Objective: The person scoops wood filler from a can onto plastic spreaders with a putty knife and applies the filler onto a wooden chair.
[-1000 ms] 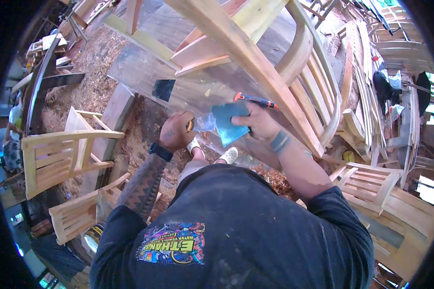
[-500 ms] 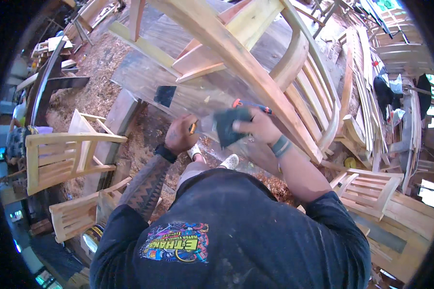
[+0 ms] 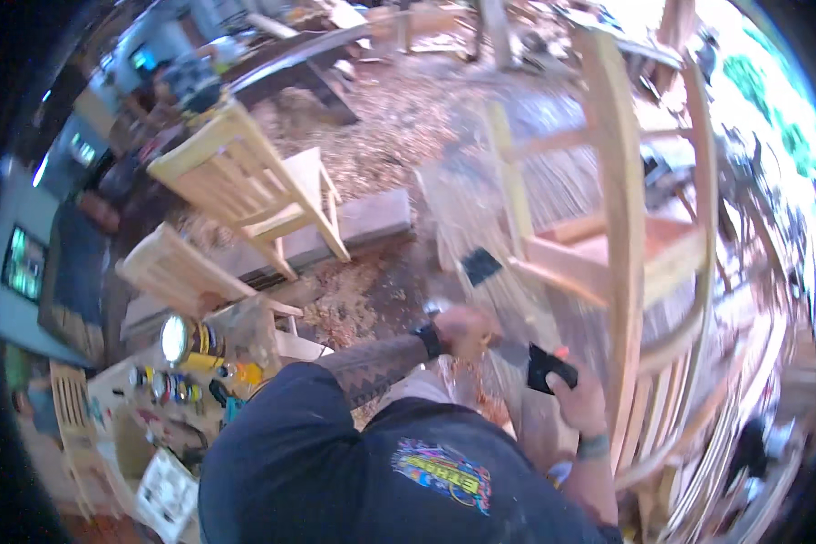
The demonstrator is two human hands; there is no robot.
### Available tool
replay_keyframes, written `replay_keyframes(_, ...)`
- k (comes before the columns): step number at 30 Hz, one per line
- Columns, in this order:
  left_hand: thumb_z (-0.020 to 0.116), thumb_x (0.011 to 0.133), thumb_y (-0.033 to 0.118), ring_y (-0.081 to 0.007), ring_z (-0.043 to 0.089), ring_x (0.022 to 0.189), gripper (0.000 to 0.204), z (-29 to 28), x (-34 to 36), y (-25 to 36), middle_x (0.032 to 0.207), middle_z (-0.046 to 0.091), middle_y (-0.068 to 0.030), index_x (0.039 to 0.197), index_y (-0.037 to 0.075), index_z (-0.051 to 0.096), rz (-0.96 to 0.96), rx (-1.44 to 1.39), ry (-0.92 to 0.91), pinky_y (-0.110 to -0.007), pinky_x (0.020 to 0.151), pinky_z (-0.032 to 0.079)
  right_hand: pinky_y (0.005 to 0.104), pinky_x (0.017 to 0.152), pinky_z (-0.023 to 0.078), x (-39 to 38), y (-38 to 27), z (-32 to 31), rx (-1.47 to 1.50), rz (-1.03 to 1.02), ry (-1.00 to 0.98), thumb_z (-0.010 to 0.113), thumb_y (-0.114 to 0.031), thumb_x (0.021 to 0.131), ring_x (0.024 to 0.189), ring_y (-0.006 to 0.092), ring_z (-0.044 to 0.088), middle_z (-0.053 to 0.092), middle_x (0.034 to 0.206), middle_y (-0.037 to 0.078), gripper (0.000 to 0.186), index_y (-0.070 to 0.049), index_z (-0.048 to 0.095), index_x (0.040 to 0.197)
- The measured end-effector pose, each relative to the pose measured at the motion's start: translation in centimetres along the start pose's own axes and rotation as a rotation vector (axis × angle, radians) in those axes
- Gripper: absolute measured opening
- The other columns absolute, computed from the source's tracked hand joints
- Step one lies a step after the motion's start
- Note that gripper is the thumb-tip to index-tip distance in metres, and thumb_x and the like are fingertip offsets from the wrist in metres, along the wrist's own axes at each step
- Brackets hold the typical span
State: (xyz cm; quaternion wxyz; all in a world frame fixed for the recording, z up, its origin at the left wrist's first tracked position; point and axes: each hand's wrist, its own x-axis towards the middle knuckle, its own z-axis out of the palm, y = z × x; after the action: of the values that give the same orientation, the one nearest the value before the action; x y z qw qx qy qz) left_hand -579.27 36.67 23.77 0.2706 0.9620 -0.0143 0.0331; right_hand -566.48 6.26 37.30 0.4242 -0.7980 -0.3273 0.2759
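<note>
View: I look down through a blurred, swung head camera onto a workshop floor strewn with wood shavings [image 3: 354, 299].
Right hand: my right hand [image 3: 578, 392] is curled shut around a dark folded sheet [image 3: 548, 367], likely abrasive paper; an orange tip shows just above it.
Left hand: my left hand [image 3: 462, 328], with a black wristband [image 3: 429, 342], is closed in a loose fist; whether it pinches anything I cannot tell through the blur.
Position of the sheet: it sits at the right hand's fingertips, just beside the upright rail of the unfinished wooden chair frame [image 3: 622, 227].
Key relation: the rail's long axis runs top to bottom in the view, directly right of the sheet; the right hand is the nearer one, the left hand lies to the left, apart from the rail.
Other items: a second dark sheet [image 3: 480, 266] lies on the workbench [image 3: 480, 208]; finished chairs [image 3: 245, 190] stand at left; a tin can [image 3: 186, 340] stands near small bottles.
</note>
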Motion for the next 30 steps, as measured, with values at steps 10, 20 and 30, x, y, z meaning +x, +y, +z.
replay_keyframes(10,0.077,0.08,0.029,-0.0414,0.074,0.095,0.028,-2.8,-3.0,-4.8,0.099,0.074,-0.0148,0.102,0.012,0.074,-0.151,-0.007,0.056,-0.053,0.081,0.062,0.053,0.097,0.056,6.2,1.7,6.4,-0.753,-0.452,0.039,0.071,-0.007,0.085,0.112,0.0389,0.068,0.069,0.115,0.015,0.045,-0.008,0.074,0.131)
replay_keyframes(20,0.072,0.086,0.026,-0.0417,0.075,0.088,0.016,-8.7,-7.4,-9.7,0.092,0.074,-0.015,0.096,0.013,0.072,-0.144,0.052,0.109,-0.055,0.072,0.06,0.0471,0.097,0.057,14.6,-1.3,11.9,-0.421,-0.26,-0.14,0.075,-0.012,0.088,0.107,0.0371,0.07,0.073,0.109,0.018,0.045,-0.006,0.075,0.132)
replay_keyframes(30,0.065,0.093,0.024,-0.044,0.075,0.085,0.016,-9.7,-18.4,-11.2,0.083,0.074,-0.0197,0.092,0.011,0.074,-0.447,-0.022,0.382,-0.059,0.076,0.059,0.0541,0.09,0.054,19.4,-8.5,20.2,-0.584,-0.866,-0.251,0.066,-0.019,0.103,0.103,0.0427,0.068,0.072,0.11,0.019,0.033,-0.006,0.073,0.133)
